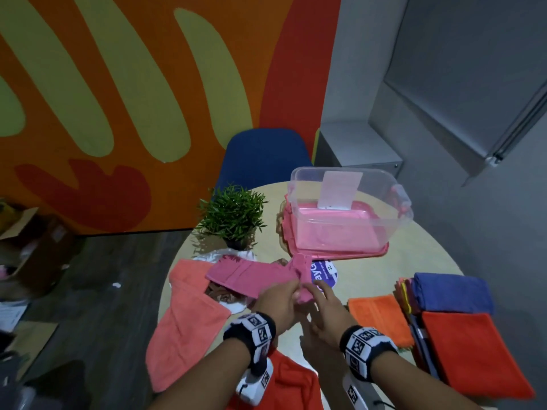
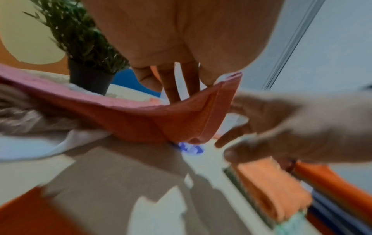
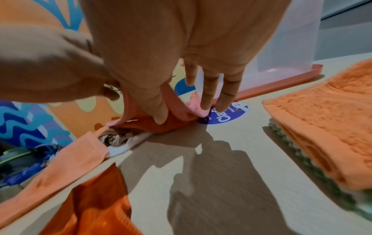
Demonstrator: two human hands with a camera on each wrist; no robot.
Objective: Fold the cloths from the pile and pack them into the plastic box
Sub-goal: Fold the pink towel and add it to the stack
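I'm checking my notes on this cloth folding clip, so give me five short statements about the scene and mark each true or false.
1. Both hands hold the pink cloth. True: the left hand and right hand pinch its near end.
2. The box is full of folded cloths. False: no cloth shows in it; it stands on its pink lid.
3. A plant stands left of the box. True.
4. A blue cloth lies on the table's right side. True.
5. The pink cloth lies flat and folded. False: it is lifted and bunched at the fingers.
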